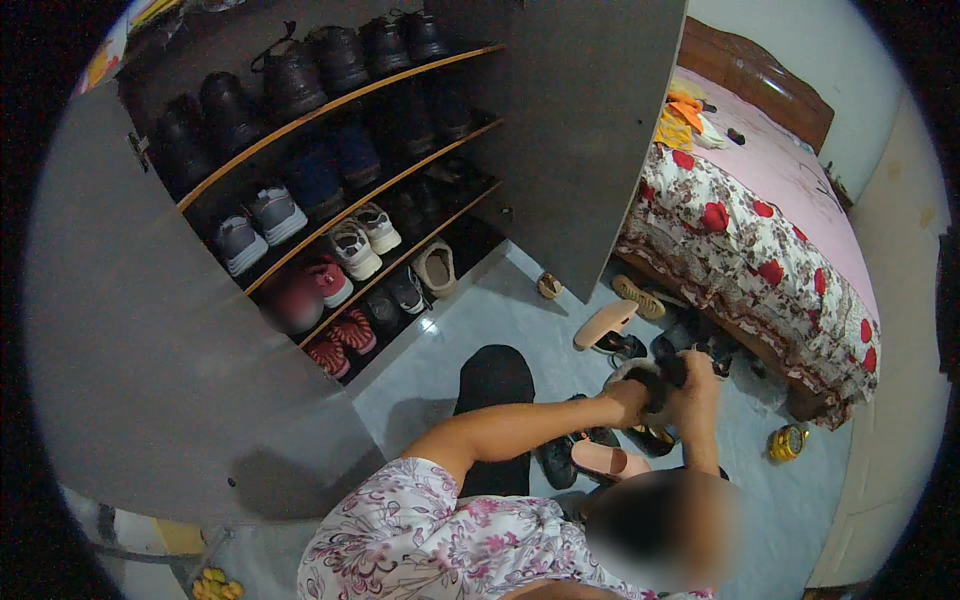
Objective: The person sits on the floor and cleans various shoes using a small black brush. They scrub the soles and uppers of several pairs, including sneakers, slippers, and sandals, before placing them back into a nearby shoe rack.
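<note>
My left hand [628, 401] reaches across from the left and grips a dark shoe with a pale edge [649, 384]. Right beside it, my right hand [694, 379] is closed on another dark shoe [672, 369]; its fingers partly cover it. Both hands are low over a loose pile of footwear on the tiled floor. A pink slide sandal [609, 460] and a black shoe [556, 460] rest below my left forearm. Farther up lie a beige slipper [606, 324] and a black sandal [624, 345]. Exact shoe types in my hands are hard to tell.
An open grey shoe cabinet [341, 300] with several shelves of shoes stands at the left. Its right door [577, 150] juts out towards a bed [750, 217] with a floral cover. A yellow round object [787, 443] sits on the floor. My black-clad knee [496, 382] is bent nearby.
</note>
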Motion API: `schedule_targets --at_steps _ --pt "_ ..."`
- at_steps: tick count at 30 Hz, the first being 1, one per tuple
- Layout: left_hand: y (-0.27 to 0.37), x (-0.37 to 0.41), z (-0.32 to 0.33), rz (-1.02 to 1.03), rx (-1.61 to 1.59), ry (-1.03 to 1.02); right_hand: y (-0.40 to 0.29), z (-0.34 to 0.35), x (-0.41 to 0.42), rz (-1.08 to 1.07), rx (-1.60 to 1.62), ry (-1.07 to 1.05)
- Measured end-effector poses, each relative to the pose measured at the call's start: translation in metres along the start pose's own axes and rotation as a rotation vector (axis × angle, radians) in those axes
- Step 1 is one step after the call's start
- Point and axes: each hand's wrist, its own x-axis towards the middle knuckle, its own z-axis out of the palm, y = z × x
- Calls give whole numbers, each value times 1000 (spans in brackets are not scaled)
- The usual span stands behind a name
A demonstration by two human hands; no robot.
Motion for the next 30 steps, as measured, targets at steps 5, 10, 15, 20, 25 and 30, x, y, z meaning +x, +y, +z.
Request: schedule_targets --at_steps 5,10,15,20,25,30 --pt "7 8 -16 48 -1266 240 -9 23 -18 -79 -135 70" --pt "-22 19 -23 -169 -1826 -58 -9 30 -26 -2 90 133" --pt "0 8 -21 -432 -1933 -240 -1 26 -37 -13 277 230" --pt "2 -1 -13 -367 -1894 -294 8 25 -48 59 204 163" --pt "25 0 -27 -214 -1808 -238 12 14 -49 109 157 122" --pt "23 5 -20 -138 -1681 -223 42 20 -39 287 266 237"
